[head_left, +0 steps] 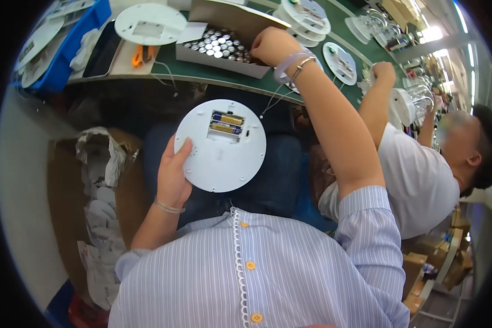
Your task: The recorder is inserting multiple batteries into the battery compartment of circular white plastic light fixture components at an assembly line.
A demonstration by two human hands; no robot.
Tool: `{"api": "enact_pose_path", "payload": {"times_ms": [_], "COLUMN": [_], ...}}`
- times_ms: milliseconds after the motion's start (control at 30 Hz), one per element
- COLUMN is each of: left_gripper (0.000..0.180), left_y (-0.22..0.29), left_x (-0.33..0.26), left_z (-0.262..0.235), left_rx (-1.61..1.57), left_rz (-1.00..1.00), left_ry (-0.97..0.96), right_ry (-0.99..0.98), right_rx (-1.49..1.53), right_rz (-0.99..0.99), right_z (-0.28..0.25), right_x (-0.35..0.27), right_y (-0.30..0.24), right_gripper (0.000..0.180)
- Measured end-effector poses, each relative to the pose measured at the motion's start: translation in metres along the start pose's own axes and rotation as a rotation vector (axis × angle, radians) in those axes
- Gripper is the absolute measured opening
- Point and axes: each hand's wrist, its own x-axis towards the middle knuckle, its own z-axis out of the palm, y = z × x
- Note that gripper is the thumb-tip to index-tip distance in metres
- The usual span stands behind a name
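Note:
My left hand (174, 172) grips the left edge of a round white plastic disc (218, 164) over my lap, thumb on its upper face. Two gold-and-dark batteries (227, 123) lie side by side in the disc's rectangular battery compartment (224, 138); the slot nearest me is bare. My right arm stretches forward to a cardboard box (224, 61) on the bench, packed with upright batteries (216, 45). Over its right end my right hand (277, 46) is closed, fingers curled down at the batteries. Whatever its fingertips hold is hidden.
Another white disc (150, 24) lies left of the box, near an orange clip-like tool (142, 55) and a blue bin (65, 49). More discs (306, 22) are stacked to the right. A co-worker (415, 175) sits close on my right. An open carton (68, 186) stands at my left.

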Motion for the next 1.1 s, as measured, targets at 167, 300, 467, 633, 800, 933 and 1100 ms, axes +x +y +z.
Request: {"api": "enact_pose_path", "payload": {"times_ms": [167,300,467,633,800,933,1100], "left_gripper": [0.031,0.031,0.03,0.03,0.03,0.03,0.033], "left_y": [0.003,0.008,0.003,0.007,0.013,0.008,-0.002], "left_x": [0.001,0.002,0.004,0.001,0.001,-0.002,-0.01], "left_z": [-0.007,-0.008,-0.013,-0.003,0.004,0.012,0.024], "left_rx": [-0.021,-0.037,-0.056,-0.102,-0.107,-0.054,0.007], "left_rz": [-0.014,-0.029,-0.022,0.005,0.056,0.049,0.068], "left_ry": [-0.018,-0.025,-0.004,0.019,0.003,-0.015,-0.044], "right_ry": [-0.187,-0.257,0.047,0.394,0.326,0.198,0.393], "right_rx": [0.268,0.371,0.381,0.39,0.918,0.932,0.586], "right_rz": [-0.059,0.039,0.016,-0.012,-0.018,-0.206,-0.366], "right_z": [-0.012,-0.012,0.004,0.001,-0.017,0.002,0.023], "right_x": [-0.002,-0.002,-0.003,-0.019,-0.083,-0.137,-0.158], "right_y": [-0.012,-0.011,-0.017,-0.025,-0.031,-0.05,-0.046], "right_gripper": [0.021,0.023,0.025,0.022,0.017,0.021,0.025]}}
